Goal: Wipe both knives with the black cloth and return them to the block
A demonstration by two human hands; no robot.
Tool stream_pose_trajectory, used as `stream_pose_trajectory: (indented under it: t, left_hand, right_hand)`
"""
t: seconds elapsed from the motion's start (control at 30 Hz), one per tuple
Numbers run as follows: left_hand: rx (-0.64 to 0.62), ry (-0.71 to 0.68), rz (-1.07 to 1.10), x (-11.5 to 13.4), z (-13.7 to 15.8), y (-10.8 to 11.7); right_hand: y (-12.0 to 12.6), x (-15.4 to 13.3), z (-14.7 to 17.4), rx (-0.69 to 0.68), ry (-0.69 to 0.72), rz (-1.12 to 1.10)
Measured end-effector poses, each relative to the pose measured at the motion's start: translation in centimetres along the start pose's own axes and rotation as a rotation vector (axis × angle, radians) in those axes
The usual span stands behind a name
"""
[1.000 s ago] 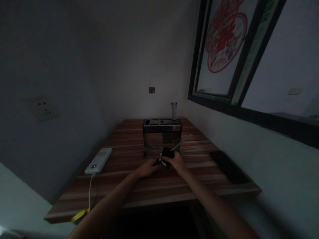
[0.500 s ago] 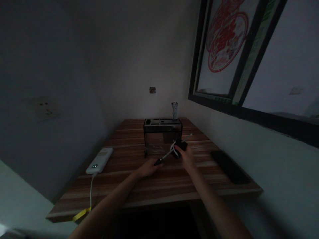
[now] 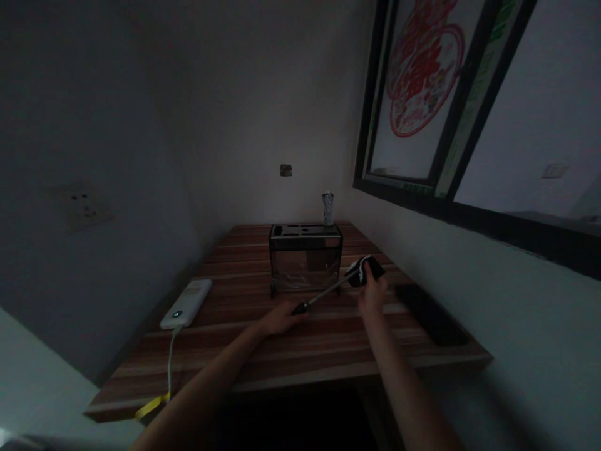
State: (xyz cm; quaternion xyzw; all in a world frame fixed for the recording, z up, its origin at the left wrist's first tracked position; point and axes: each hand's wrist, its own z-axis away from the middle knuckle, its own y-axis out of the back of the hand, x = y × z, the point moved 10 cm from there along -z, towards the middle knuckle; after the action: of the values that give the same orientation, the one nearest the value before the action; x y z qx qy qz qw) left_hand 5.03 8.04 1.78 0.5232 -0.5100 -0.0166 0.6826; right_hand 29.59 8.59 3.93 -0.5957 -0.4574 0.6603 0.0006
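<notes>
My left hand (image 3: 280,317) is closed round the dark handle of a long, thin rod tool (image 3: 327,291), which looks like a screwdriver. Its pale shaft slants up to the right, over the table. My right hand (image 3: 374,289) pinches a black cloth with a white edge (image 3: 375,266) around the shaft's far end, so the tip is hidden. Just behind the shaft stands a clear box with a black slotted top (image 3: 306,243). A shiny silver cylinder (image 3: 327,210) is upright at the right end of that top.
On the wood-striped table (image 3: 253,357), a white power bank (image 3: 188,304) with a white cable lies at left. A yellow tag (image 3: 151,407) hangs by the front edge. A flat black object (image 3: 432,314) lies at right, near the wall below a framed mirror (image 3: 417,188).
My right hand has slid the cloth along the shaft, up and to the right, away from the handle. More bare shaft shows between my hands. My left hand has hardly moved.
</notes>
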Motion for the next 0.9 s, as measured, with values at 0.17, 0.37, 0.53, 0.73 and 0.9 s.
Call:
stream_pose_trajectory:
  t: [0.17,0.37,0.53,0.73,0.9]
  left_hand:
    - [0.003,0.009,-0.009,0.1,0.1,0.1]
    - [-0.001,0.050,0.016,-0.8,0.0,-0.1]
    - [0.007,0.121,0.109,-1.1,0.3,-0.1]
    - [0.024,0.135,0.130,-1.2,0.3,0.1]
    - [0.015,0.052,0.136,-0.7,0.1,0.1]
  right_hand:
    - [0.4,0.1,-0.3,0.030,-0.022,-0.041]
    - [-1.5,1.5,0.4,-0.125,-0.155,-0.060]
    - [-4.6,3.6,3.2,-0.442,-0.249,0.091]
    - [-6.1,5.3,6.3,-0.686,-0.255,0.308]
    - [-7.0,6.0,9.1,-0.831,-0.248,0.458]
